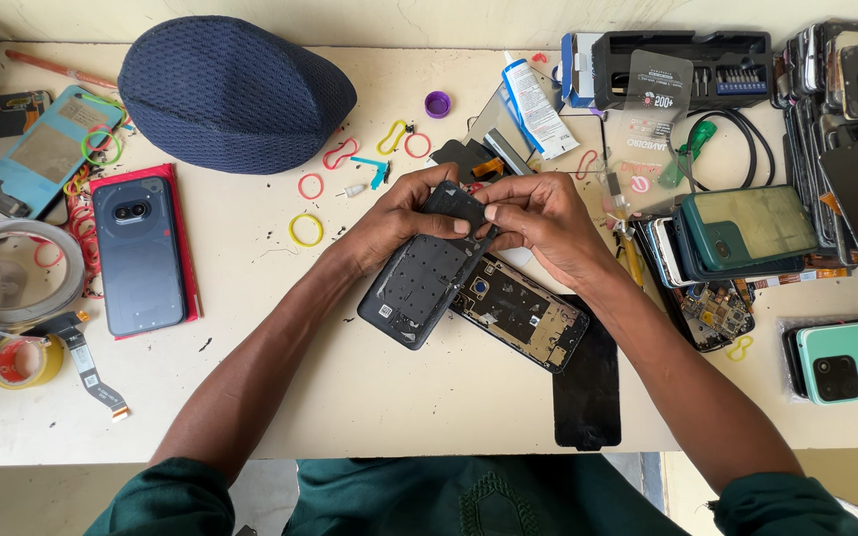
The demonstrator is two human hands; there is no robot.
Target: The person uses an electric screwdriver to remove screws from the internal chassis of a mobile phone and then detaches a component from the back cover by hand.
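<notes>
While the dark phone back cover (419, 283) lay tilted across the middle of the table (369, 397), its long axis ran from the lower left, near the person's body, up to the upper right, and that top end sat right between both sets of fingers. The left hand (394, 218) was curled over the cover's upper edge from the left, fingers closed on it, thumb pressed on the face. The right hand (548, 223) came in from the other side, fingertips pinched narrow on the same top corner, touching the left hand's fingers. Both hands were on it, neither one nearer than the other; the free lower end pointed away from them, toward the left forearm.

Just beneath, partly covered by the cover, lay the opened phone body (523, 316), its boards showing, its long axis crossing the cover's, running down to the right under the right wrist. A flat black sheet (588, 382) lay beside that, near the table's front edge.

Further out: a grey phone (139, 253) on a red mat at left, a blue cap (235, 89) at the top, coloured rubber bands (306, 229) scattered between, a glue tube (538, 104) and a screwdriver bit case (692, 65) up top, a stack of phones (747, 233) at right.
</notes>
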